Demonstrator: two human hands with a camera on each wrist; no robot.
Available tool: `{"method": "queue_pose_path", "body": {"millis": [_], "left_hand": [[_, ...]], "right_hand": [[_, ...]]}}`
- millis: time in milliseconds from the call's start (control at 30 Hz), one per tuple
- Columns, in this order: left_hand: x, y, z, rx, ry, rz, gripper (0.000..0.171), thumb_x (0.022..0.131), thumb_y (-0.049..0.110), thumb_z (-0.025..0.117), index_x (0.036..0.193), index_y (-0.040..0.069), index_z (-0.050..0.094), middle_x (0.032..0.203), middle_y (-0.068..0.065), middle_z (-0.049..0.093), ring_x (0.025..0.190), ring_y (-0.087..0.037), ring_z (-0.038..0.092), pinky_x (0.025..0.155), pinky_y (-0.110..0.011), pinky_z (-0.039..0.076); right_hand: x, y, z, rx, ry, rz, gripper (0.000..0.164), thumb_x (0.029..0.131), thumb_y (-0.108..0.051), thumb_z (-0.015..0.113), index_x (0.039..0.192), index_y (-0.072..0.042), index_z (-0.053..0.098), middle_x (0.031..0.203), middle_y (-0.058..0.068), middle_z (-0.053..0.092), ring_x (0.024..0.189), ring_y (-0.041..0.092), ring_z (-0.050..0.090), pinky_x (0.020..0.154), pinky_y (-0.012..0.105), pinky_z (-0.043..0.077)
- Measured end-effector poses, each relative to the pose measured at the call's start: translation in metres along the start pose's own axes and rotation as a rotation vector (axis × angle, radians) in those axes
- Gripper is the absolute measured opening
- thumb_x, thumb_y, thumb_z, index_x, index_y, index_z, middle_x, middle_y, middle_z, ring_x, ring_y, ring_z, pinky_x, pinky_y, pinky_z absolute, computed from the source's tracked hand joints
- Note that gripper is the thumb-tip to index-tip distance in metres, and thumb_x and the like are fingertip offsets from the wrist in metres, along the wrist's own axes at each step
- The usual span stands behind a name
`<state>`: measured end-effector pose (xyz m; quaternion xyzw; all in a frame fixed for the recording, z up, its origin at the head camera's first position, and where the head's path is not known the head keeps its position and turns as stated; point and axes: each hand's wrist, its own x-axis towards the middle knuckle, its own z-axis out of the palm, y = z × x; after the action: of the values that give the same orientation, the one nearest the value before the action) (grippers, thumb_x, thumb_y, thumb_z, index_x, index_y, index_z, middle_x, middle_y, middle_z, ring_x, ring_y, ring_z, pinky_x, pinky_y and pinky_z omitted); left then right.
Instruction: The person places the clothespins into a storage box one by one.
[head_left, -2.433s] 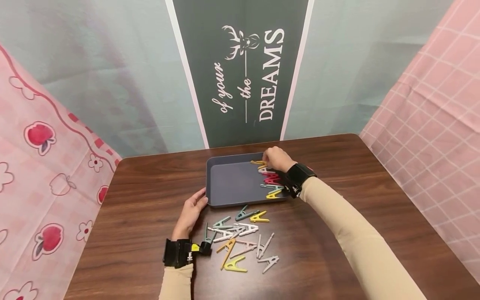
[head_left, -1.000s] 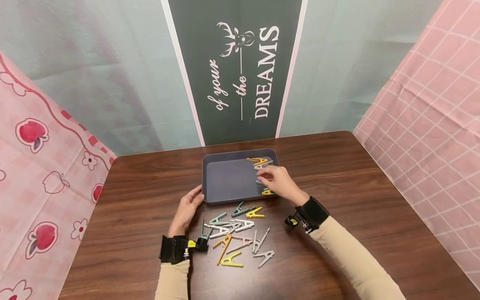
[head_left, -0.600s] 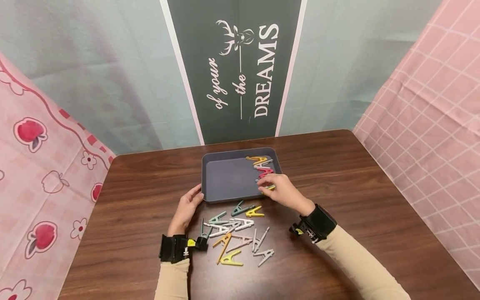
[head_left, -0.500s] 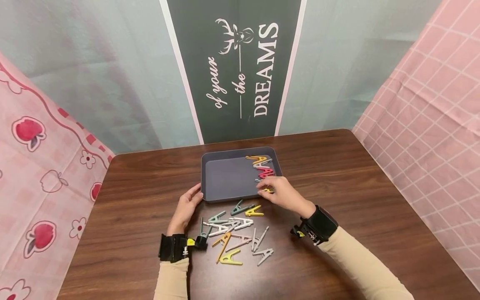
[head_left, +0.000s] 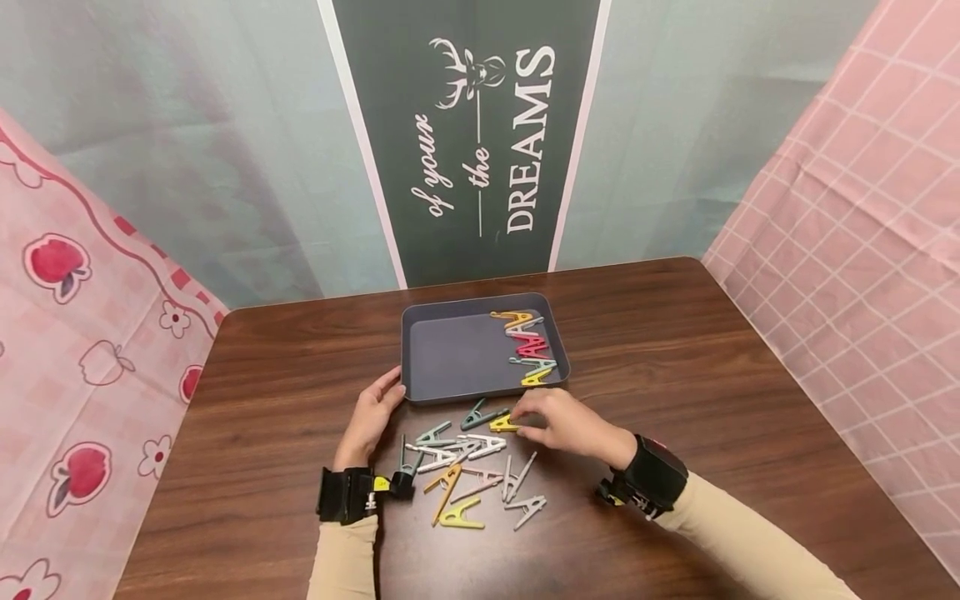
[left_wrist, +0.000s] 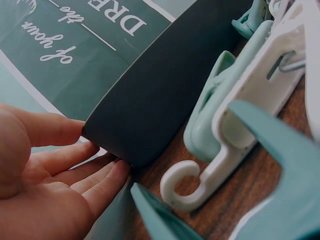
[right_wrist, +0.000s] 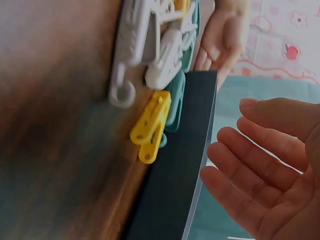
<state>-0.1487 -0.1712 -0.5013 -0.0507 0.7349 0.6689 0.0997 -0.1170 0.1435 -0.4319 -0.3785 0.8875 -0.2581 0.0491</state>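
Note:
A dark grey tray [head_left: 457, 354] holds a column of clothes pegs along its right side: an orange peg [head_left: 517, 318], a pale one, a red peg [head_left: 531, 345], a light green peg [head_left: 538, 367] and a yellow one. My left hand [head_left: 369, 421] touches the tray's front left corner, its fingers fairly straight against the outer wall. My right hand [head_left: 562, 421] hovers in front of the tray beside a loose yellow peg [head_left: 501, 422], partly covering it in the head view. Nothing lies between its fingers [right_wrist: 260, 165] in the right wrist view.
Several more pegs lie loose before the tray, among them a dark green peg [head_left: 480, 417], white peg [head_left: 487, 446], orange peg [head_left: 448, 482] and yellow-green peg [head_left: 461, 515]. The brown wooden table [head_left: 645, 333] meets cloth hangings at its back and sides.
My right hand has come from the back right of the tray, down along the peg column, to outside the front wall. The left hand stays at the corner.

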Motion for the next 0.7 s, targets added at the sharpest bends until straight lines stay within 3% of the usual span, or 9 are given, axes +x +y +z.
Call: {"method": "queue_pose_path", "body": {"millis": [267,533,700], "left_hand": [[-0.001,0.001,0.000,0.005,0.003,-0.006,0.047,0.100,0.006,0.045,0.146,-0.001,0.037,0.148,-0.023,0.043,0.138,-0.030,0.040,0.086,0.002,0.038],[-0.001,0.000,0.000,-0.003,-0.002,0.000,0.047,0.100,0.004,0.044,0.146,-0.002,0.037,0.149,-0.023,0.042,0.138,-0.030,0.040,0.086,0.002,0.038],[-0.001,0.000,0.001,0.001,-0.004,0.005,0.047,0.100,0.004,0.044,0.146,-0.003,0.037,0.149,-0.024,0.041,0.138,-0.030,0.040,0.086,0.001,0.039]], "right_hand": [[-0.017,-0.005,0.007,-0.033,-0.028,-0.045,0.017,0.082,-0.010,0.073,0.098,-0.005,0.072,0.092,0.004,0.072,0.087,0.015,0.066,0.079,0.028,0.055],[-0.027,-0.010,0.016,0.021,-0.065,-0.050,0.013,0.081,-0.009,0.073,0.094,-0.006,0.072,0.087,0.003,0.070,0.082,0.013,0.065,0.074,0.023,0.054],[-0.034,-0.014,0.021,0.095,-0.155,-0.006,0.011,0.082,-0.009,0.073,0.092,-0.008,0.071,0.088,0.001,0.070,0.082,0.009,0.063,0.073,0.018,0.052]]}}
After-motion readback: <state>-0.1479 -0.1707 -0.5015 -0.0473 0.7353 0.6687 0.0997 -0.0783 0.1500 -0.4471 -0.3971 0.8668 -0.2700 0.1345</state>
